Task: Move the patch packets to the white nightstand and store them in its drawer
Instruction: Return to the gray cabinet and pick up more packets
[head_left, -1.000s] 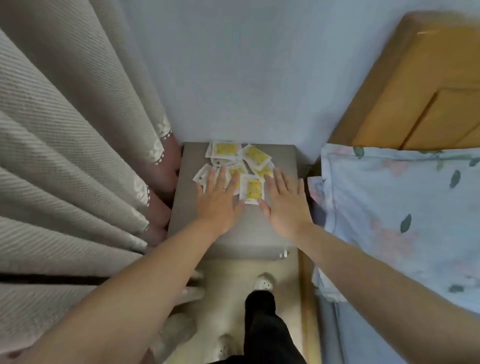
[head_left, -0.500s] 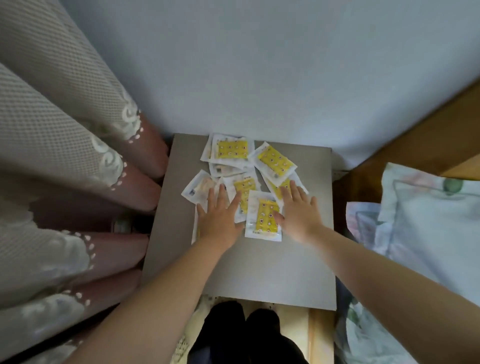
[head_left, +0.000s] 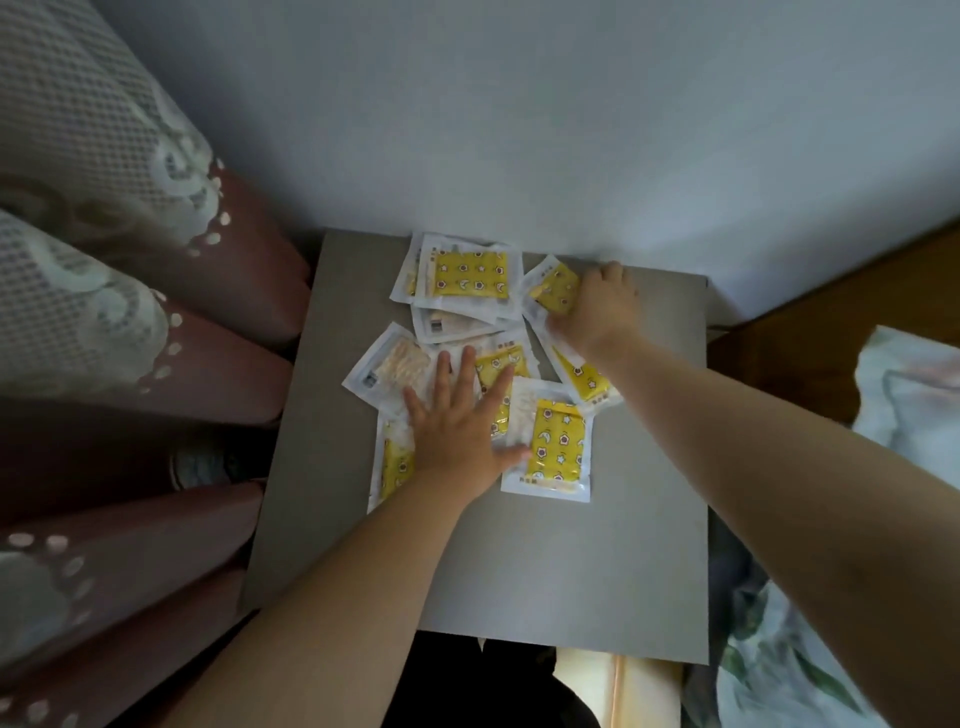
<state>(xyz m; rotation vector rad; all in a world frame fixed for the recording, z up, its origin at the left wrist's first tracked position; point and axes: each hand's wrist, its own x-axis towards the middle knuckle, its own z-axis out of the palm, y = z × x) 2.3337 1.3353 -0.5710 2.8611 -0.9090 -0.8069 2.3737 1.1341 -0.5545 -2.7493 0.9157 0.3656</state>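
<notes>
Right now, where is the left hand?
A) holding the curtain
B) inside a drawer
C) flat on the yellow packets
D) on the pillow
C: the left hand lies with straight, spread fingers on the patch packets scattered over the nightstand top.
</notes>
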